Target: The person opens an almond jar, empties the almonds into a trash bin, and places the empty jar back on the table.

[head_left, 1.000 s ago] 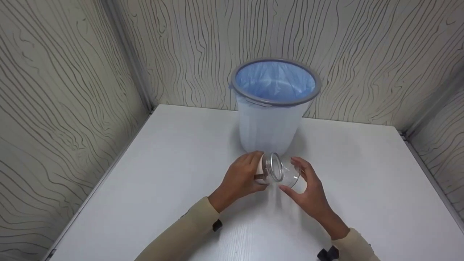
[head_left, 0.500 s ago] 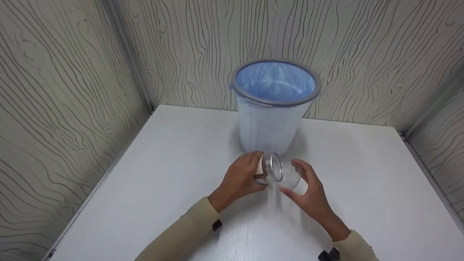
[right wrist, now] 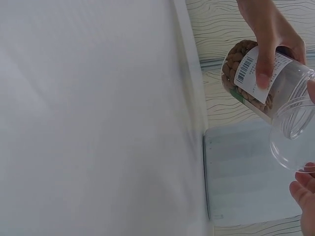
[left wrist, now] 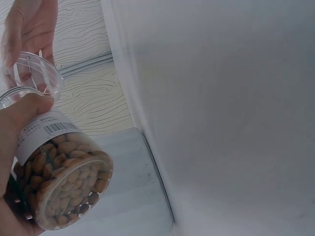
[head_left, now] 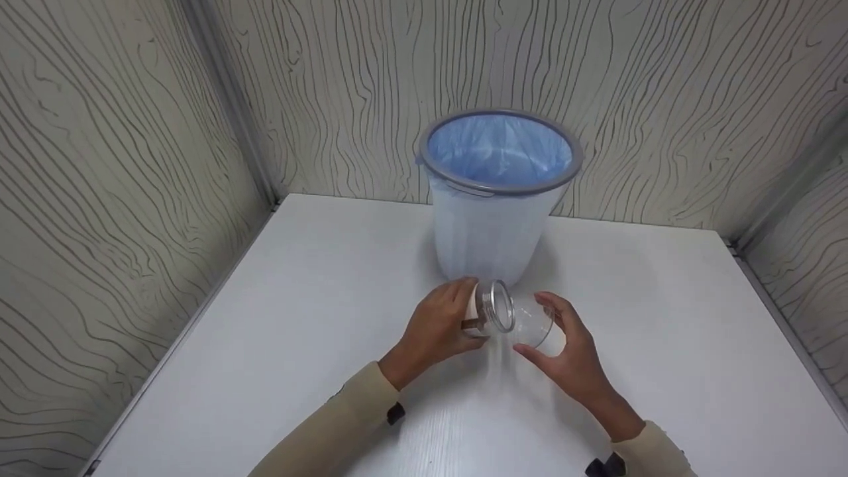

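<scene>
Hands met just above the white counter [head_left: 318, 318], close in front of a pale bin [head_left: 493, 232] lined with a blue bag [head_left: 500, 149] under a grey rim. The left hand [head_left: 437, 328] had its fingers and thumb curled round a clear plastic jar [left wrist: 59, 182], which it held tipped on its side, the mouth pointing toward the other hand. From the left wrist view the jar showed a white label with a barcode and a fill of brown nuts [left wrist: 64, 191] packed against its base. The right hand [head_left: 573, 354] gripped a clear lid [head_left: 530, 321] between thumb and curled fingers, its open side facing the jar's mouth. From the right wrist view the lid [right wrist: 295, 137] sat right at the neck of the jar [right wrist: 261, 81], overlapping it in the picture; whether the two actually touched could not be told. Both sat in the air between the hands, near the bin's foot and clear of the counter as far as the head view showed. Beige sleeves covered both forearms, each with a dark strap at the wrist. Walls with a wavy wood-grain pattern [head_left: 119, 165] closed in the counter at the back and on both sides, and the bin stood near the back wall.
</scene>
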Demonstrator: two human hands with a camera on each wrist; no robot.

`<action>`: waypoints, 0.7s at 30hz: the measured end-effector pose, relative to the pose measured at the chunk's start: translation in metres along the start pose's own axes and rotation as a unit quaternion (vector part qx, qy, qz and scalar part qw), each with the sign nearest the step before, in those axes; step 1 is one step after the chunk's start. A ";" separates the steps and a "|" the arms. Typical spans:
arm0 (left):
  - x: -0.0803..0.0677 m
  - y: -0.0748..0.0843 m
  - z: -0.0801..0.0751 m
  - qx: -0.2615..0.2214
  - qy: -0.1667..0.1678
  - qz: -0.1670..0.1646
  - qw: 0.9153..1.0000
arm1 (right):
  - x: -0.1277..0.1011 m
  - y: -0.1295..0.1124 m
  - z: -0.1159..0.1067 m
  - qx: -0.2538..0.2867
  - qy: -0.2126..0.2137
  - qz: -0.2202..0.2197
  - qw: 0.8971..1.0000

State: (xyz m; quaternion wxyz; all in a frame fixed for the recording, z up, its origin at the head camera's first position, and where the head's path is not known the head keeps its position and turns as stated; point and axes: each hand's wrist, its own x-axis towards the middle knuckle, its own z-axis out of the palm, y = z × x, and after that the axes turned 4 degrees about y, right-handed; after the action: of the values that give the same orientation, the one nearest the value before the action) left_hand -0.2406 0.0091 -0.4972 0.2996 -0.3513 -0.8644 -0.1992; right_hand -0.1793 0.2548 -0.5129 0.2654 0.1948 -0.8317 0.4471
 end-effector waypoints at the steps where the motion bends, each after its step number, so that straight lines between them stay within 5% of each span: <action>1: 0.000 0.000 0.000 0.001 0.001 0.002 1.000 | -0.001 0.000 0.000 0.002 0.003 -0.002 1.000; 21: -0.003 0.000 0.000 0.010 0.002 0.004 1.000 | -0.007 0.005 -0.005 -0.012 0.007 -0.002 1.000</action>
State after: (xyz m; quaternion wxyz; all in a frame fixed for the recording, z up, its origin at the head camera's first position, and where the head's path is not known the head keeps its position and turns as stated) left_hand -0.2384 0.0077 -0.4988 0.3055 -0.3509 -0.8646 -0.1897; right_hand -0.1755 0.2621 -0.5178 0.2743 0.1903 -0.8346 0.4381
